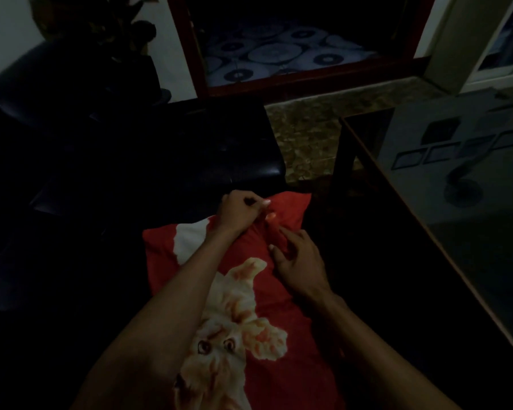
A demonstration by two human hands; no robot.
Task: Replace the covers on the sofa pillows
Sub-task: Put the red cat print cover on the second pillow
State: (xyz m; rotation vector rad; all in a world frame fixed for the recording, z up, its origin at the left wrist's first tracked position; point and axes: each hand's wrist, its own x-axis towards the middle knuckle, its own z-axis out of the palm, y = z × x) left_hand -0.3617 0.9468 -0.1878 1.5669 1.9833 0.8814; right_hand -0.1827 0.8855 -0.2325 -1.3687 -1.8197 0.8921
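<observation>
The pillow point(249, 291), in a red cover printed with a cat, lies on the person's lap with its long axis running away from the body toward the dark sofa point(219, 149). Both hands work at its far end, so nearly the whole pillow trails back toward the person from the grip.

The left hand point(239, 213) is curled into a near fist at the far edge, thumb and forefinger pinching a fold of the red cloth just there. The right hand point(296, 261) sits just beside it, a little nearer the body and to the right; its fingers are bent round a raised ridge of the same cloth between the two hands. The hands are close but do not touch; the bunched ridge runs between them.

Whether that ridge hides a zip or an open mouth is too dim to tell. My guess is the opening lies along this far edge, so the next move turns on working the cloth there. The left hand is nearer the far corner and better placed to lead along it, with the right holding the cover against the pull.

A glass table point(456, 179) stands well off to the right of both hands.
</observation>
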